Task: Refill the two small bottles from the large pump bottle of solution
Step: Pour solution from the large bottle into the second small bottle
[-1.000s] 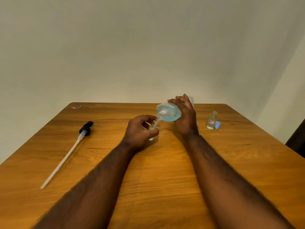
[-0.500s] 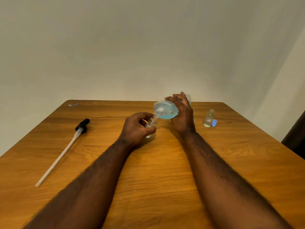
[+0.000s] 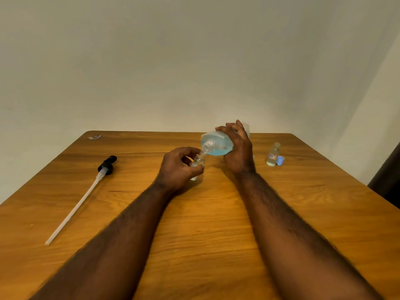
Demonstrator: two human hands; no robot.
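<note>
My right hand grips the large clear bottle of blue solution, tipped on its side with its open neck pointing down-left. That neck meets the mouth of a small clear bottle, which my left hand holds tilted just above the table. A thin stream runs from the neck into the small bottle. The second small bottle stands upright and uncapped to the right, with pale liquid in it and its blue cap beside it.
The black pump head with its long white tube lies on the left of the wooden table. A small scrap sits at the far left corner. A dark object stands beyond the right edge.
Both hands with their bottles have held the same pouring pose; the view has shifted slightly, so everything sits a little higher in the frame.
</note>
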